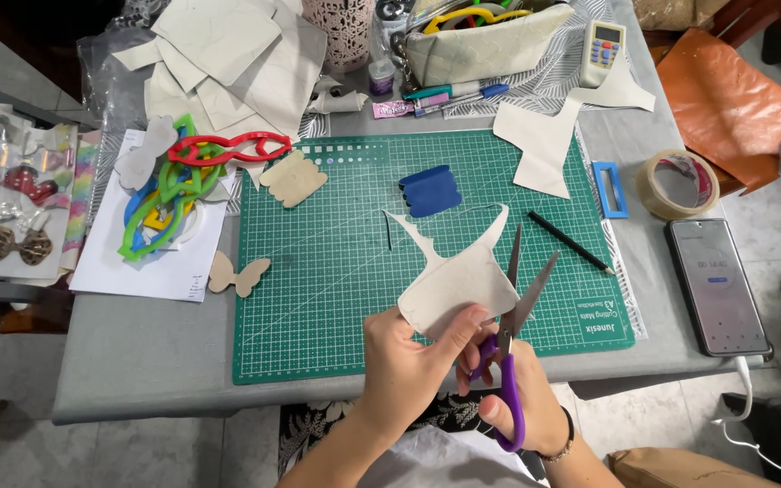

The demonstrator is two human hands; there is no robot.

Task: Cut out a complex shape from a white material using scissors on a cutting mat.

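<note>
Cream-coloured leather offcut, cut into a curved shape with two pointed wings, is held just above the near edge of the green gridded cutting mat. The left hand pinches its lower edge between thumb and fingers. The right hand is closed through the loops of the purple-handled scissors, whose blades stand spread apart in a V just beside the right edge of the piece.

With the piece held in the air at one edge only, it could sag or twist as the blades close, pulling the cut off its line. The left thumb sits near the blades and could be nicked if the piece slides. One thin point of the piece looks fragile and might tear if tugged.

Counted on the mat and table: one pair of scissors, one black pencil, one dark blue scalloped template, one tan scalloped template, one pale butterfly-shaped cutout, one blue rectangular frame, one roll of brown tape, one dark smartphone, and one white remote control. Red, green, blue and yellow plastic stencils lie tangled, too overlapped to count surely.
</note>
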